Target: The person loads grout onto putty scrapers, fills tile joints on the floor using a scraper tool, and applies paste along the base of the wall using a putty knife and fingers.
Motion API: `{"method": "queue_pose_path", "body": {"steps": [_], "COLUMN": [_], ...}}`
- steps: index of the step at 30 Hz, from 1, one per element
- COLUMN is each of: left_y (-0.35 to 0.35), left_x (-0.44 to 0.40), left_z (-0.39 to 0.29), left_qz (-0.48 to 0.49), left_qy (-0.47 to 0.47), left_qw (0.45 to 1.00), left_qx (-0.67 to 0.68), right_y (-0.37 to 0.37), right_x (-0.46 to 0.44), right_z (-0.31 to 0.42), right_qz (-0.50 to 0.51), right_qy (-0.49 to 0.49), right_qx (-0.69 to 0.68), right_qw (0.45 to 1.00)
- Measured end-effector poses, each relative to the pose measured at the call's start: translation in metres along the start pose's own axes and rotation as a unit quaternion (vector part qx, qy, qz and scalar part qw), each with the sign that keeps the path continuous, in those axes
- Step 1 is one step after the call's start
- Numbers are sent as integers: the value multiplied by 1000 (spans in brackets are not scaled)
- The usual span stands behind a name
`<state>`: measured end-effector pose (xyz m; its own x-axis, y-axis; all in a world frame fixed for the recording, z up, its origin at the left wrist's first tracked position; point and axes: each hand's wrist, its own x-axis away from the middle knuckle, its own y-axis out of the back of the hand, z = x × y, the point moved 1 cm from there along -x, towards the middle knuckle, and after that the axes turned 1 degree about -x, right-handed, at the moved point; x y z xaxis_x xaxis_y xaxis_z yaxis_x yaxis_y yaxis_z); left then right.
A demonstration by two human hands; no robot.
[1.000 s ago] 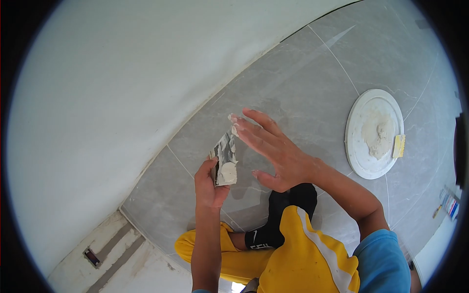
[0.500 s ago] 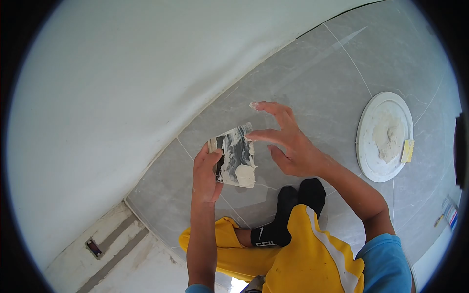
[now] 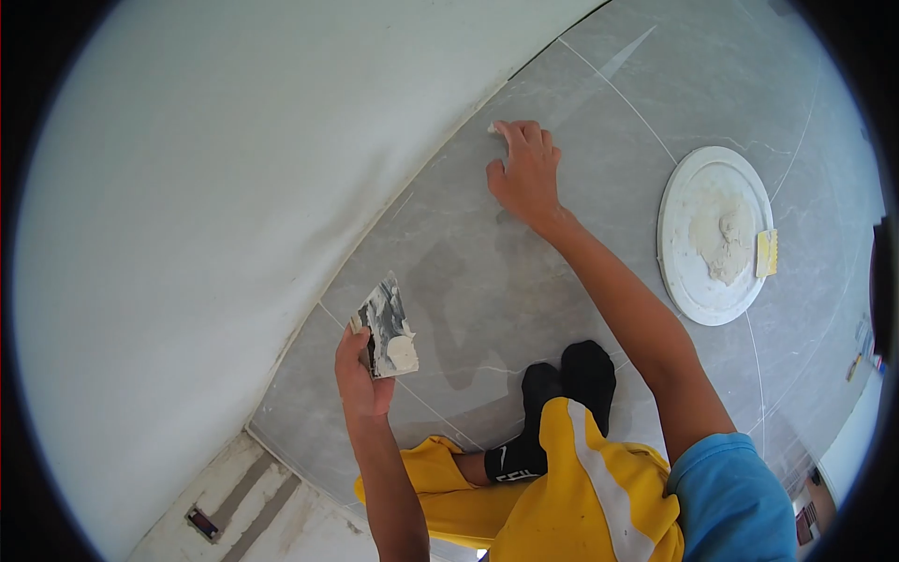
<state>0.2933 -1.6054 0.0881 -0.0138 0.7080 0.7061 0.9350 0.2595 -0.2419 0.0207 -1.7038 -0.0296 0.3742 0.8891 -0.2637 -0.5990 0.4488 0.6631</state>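
Note:
My left hand (image 3: 361, 379) is closed round the near edge of a putty scraper (image 3: 385, 328). White putty is smeared across its dark, flat face, with a thicker blob at the lower right corner. Out ahead, my right hand (image 3: 530, 173) reaches over the floor close to the foot of the white wall (image 3: 234, 169). Its index finger is stretched and carries a dab of putty (image 3: 493, 128) on the tip. The thumb stands apart and the other fingers are loosely bent. Whether that fingertip touches the floor or wall joint, I cannot tell.
On the grey tiled floor (image 3: 599, 253) to the right lies a round white lid (image 3: 685, 290) with putty (image 3: 726, 245) on it. A yellow notched spreader (image 3: 767, 253) rests at its rim. My black-socked feet (image 3: 588, 379) are below. A wall box (image 3: 202, 525) sits lower left.
My right hand has moved away from the scraper, forward toward the base of the wall. My left hand has shifted left and slightly down with the scraper, which is now more tilted.

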Motion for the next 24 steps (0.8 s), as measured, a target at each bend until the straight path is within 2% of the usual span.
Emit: {"method": "queue_pose_path", "body": {"steps": [4, 8, 11, 14, 16, 17, 21, 22, 24], "left_y": [6, 9, 8, 5, 5, 4, 5, 7, 9], "left_x": [8, 10, 9, 8, 9, 10, 15, 14, 13], "left_z": [-1, 3, 5, 5, 2, 1, -3, -1, 1], "left_qz": [-48, -51, -39, -53, -54, -57, -49, -51, -54], "left_qy": [2, 8, 12, 7, 8, 7, 3, 2, 2], "left_qw": [999, 999, 999, 998, 998, 998, 999, 999, 999], "left_qx": [1, 3, 8, 11, 8, 6, 9, 6, 3], "right_y": [-26, -36, -42, -55, -57, -55, -32, -29, -24], "right_x": [-29, -31, -11, 17, 25, 21, -25, -36, -51], "right_z": [-11, 2, 28, 46, 50, 46, 0, -9, -21], "right_qz": [-69, -55, -2, 12, 85, 87, 17, 19, -47], "right_qy": [-10, -10, -38, 10, -1, -1, -102, -102, -87], "right_qx": [86, 134, 133, 125, 42, 43, 96, 95, 115], "right_qw": [994, 989, 990, 992, 995, 995, 990, 990, 988]}}
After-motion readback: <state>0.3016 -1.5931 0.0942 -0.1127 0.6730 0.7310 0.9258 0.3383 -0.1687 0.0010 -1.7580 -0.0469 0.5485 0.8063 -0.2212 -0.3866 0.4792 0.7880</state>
